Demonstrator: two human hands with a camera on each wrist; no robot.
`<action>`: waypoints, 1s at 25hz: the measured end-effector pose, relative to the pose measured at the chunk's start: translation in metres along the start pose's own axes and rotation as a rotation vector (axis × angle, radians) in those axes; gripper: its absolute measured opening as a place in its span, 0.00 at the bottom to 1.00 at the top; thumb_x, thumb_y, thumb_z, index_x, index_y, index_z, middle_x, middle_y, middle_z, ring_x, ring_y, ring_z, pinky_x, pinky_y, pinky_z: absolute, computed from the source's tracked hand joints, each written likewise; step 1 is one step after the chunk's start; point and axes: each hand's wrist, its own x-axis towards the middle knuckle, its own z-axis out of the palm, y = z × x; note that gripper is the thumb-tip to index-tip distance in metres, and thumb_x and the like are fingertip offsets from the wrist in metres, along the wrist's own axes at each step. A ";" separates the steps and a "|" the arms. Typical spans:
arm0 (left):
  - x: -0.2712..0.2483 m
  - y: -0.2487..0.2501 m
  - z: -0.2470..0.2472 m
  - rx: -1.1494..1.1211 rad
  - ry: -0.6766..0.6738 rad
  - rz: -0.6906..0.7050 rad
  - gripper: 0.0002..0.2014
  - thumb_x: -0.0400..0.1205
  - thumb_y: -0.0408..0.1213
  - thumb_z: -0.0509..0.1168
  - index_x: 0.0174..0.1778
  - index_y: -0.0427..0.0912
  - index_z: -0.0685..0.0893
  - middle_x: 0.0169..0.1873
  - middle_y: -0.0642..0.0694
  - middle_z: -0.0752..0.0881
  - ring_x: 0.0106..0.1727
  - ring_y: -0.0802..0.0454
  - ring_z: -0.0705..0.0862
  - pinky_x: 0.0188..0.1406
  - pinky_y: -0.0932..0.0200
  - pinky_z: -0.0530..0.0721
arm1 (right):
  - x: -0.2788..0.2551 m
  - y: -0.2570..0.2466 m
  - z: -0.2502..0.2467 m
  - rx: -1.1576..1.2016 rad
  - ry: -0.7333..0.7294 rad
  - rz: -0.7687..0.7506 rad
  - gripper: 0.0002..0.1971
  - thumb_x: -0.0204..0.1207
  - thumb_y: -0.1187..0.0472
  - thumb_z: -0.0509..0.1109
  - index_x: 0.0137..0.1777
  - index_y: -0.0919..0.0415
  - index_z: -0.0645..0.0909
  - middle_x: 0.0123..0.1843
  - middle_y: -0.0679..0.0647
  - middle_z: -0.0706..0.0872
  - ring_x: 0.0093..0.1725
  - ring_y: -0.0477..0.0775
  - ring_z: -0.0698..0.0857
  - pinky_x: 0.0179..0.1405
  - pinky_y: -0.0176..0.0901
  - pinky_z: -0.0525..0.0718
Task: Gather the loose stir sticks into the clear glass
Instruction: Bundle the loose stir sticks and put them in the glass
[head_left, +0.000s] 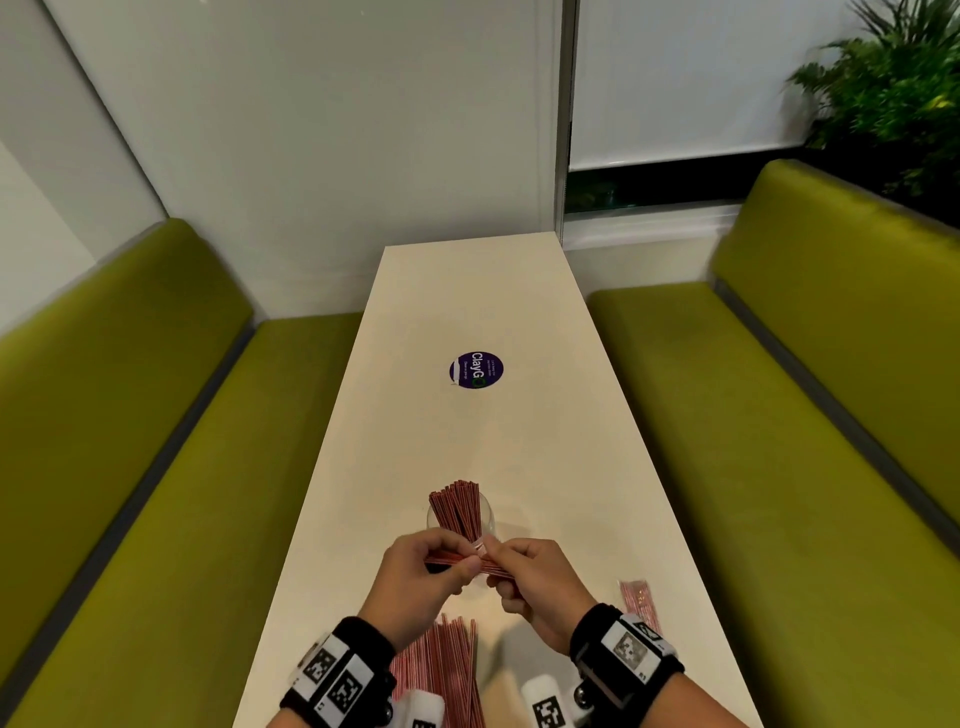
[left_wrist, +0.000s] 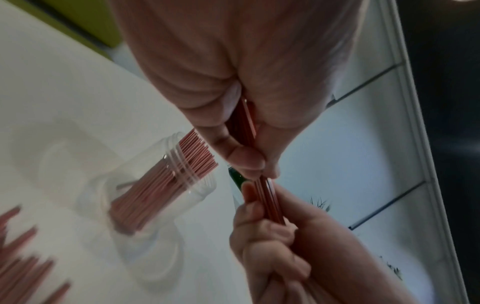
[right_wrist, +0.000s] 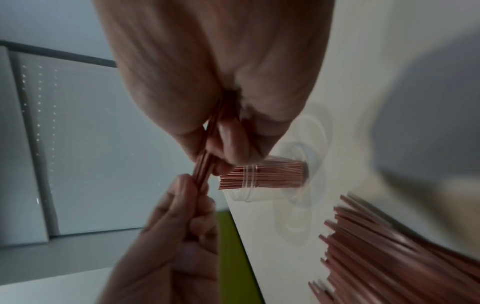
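A clear glass (head_left: 485, 512) (left_wrist: 161, 197) (right_wrist: 249, 194) stands on the white table (head_left: 519, 426), holding several red stir sticks (head_left: 457, 509) that lean left. Just in front of it, above the table, both hands hold one small bundle of red sticks (head_left: 457, 560) (left_wrist: 267, 201) (right_wrist: 203, 164) lying crosswise. My left hand (head_left: 436, 566) pinches its left part between thumb and fingers. My right hand (head_left: 524, 571) grips its right end. A loose pile of sticks (head_left: 447, 670) (right_wrist: 389, 253) lies on the table near my wrists.
A thin pink packet (head_left: 639, 600) lies at the table's right edge. A round purple sticker (head_left: 476, 370) sits mid-table. Green benches (head_left: 156, 467) flank both long sides. A wall closes the far end, with a plant (head_left: 893, 93) at back right.
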 end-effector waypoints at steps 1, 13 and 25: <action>0.006 0.007 -0.005 0.089 -0.026 0.012 0.03 0.76 0.32 0.77 0.39 0.43 0.91 0.33 0.45 0.92 0.34 0.56 0.88 0.37 0.60 0.86 | 0.003 0.002 -0.001 -0.004 0.021 0.009 0.16 0.83 0.55 0.70 0.39 0.66 0.88 0.28 0.57 0.80 0.23 0.48 0.70 0.21 0.37 0.67; 0.098 0.020 -0.018 1.084 -0.268 0.054 0.05 0.79 0.33 0.66 0.45 0.41 0.88 0.44 0.46 0.86 0.48 0.47 0.85 0.48 0.56 0.84 | 0.012 0.010 -0.028 -0.247 0.181 0.095 0.09 0.81 0.59 0.64 0.49 0.62 0.85 0.42 0.55 0.85 0.40 0.54 0.78 0.33 0.42 0.76; 0.087 -0.014 -0.017 1.074 0.005 0.397 0.25 0.73 0.50 0.74 0.67 0.54 0.81 0.58 0.54 0.87 0.57 0.47 0.83 0.51 0.54 0.81 | 0.000 0.004 -0.027 -0.281 0.152 0.059 0.08 0.80 0.56 0.66 0.47 0.59 0.84 0.41 0.53 0.84 0.39 0.52 0.78 0.30 0.40 0.76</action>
